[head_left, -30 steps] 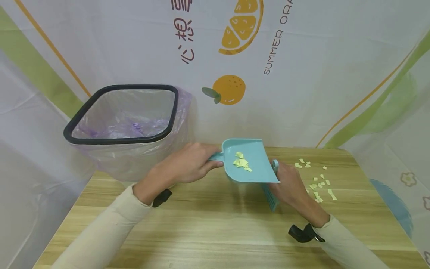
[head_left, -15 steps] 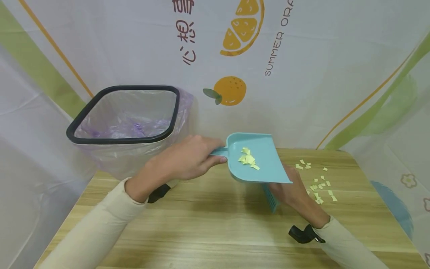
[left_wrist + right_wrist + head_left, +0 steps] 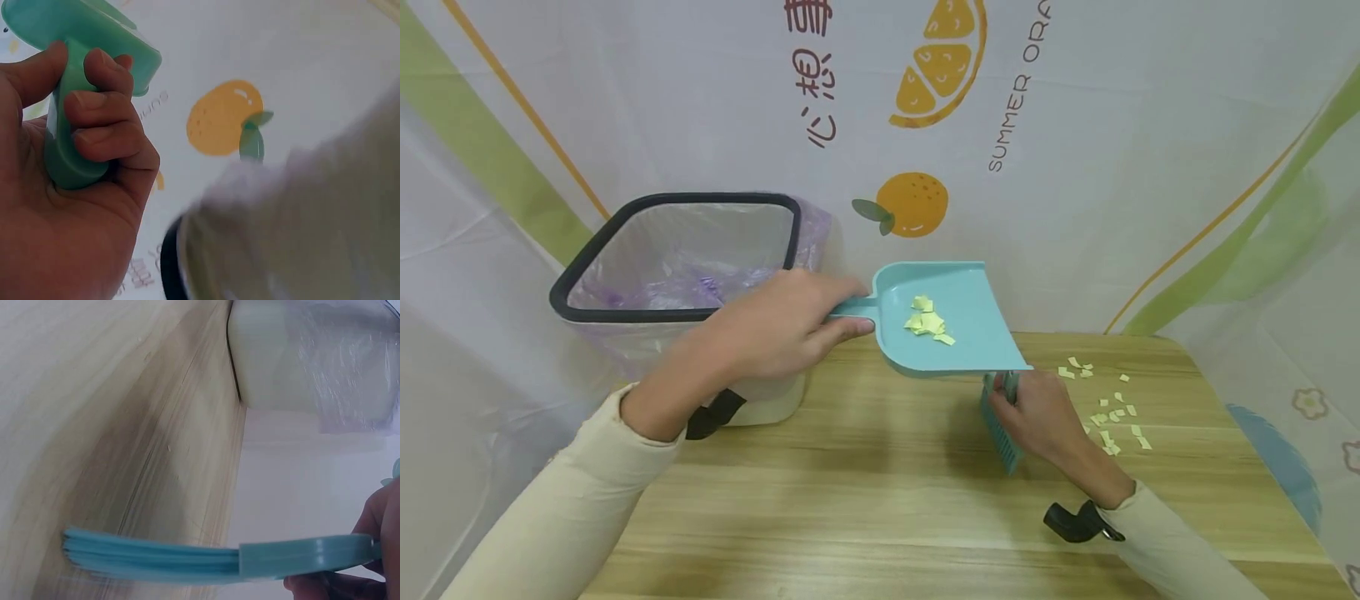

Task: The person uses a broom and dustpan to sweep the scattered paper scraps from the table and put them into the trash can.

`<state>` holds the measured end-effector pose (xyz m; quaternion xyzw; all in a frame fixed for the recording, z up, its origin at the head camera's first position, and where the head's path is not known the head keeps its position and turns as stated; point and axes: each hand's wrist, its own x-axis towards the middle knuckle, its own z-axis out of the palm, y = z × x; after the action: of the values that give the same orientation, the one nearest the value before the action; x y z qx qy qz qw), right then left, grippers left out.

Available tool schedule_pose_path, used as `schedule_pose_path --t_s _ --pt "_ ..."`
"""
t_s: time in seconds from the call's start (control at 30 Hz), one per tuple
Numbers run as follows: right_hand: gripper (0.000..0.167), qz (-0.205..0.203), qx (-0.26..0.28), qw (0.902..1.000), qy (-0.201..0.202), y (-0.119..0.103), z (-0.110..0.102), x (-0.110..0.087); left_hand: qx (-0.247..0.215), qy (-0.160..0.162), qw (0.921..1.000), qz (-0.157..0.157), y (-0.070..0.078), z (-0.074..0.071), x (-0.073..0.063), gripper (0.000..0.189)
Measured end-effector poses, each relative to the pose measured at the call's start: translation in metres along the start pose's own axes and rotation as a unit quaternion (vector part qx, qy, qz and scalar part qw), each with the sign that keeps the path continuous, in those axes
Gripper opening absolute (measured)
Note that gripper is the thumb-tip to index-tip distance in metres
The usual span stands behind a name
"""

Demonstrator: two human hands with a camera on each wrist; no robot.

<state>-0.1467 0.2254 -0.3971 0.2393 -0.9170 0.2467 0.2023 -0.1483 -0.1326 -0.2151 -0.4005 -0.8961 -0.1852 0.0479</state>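
Observation:
My left hand (image 3: 782, 325) grips the handle of a light blue dustpan (image 3: 958, 308), its fingers curled round the handle (image 3: 72, 137) in the left wrist view. Held up over the table, the dustpan carries a small heap of yellow paper scraps (image 3: 927, 321), and its front edge points right. Below that edge, my right hand (image 3: 1037, 417) holds a small blue brush (image 3: 1000, 429). The brush's bristles (image 3: 144, 553) reach down to the wooden tabletop in the right wrist view. More yellow paper scraps (image 3: 1112, 412) lie scattered on the table, right of my right hand.
A trash bin (image 3: 673, 315) with a black rim and a clear purplish liner stands at the table's back left, partly behind my left hand. The wooden table (image 3: 880, 500) backs onto a white curtain (image 3: 1097, 167) printed with oranges.
The dustpan first shifted slightly right, then rose and moved back left toward the bin with the scraps on it. My right hand and the brush stay almost in place.

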Motion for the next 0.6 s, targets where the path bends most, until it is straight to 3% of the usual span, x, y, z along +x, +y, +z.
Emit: schedule_pose_path --t_s 0.17,0.4,0.6 --pt "0.011 0.003 0.008 0.9999 0.009 -0.001 0.002 0.002 0.000 0.017 0.9998 0.000 -0.007 -0.015 -0.009 0.021" --pt "0.009 0.004 0.018 0.9998 0.009 -0.003 0.001 0.003 0.019 0.043 0.9987 -0.017 -0.020 -0.035 -0.025 0.026" --pt "0.008 0.001 0.016 0.9998 0.013 -0.001 0.002 0.002 0.034 0.047 0.9966 -0.059 -0.033 -0.050 -0.039 0.019"
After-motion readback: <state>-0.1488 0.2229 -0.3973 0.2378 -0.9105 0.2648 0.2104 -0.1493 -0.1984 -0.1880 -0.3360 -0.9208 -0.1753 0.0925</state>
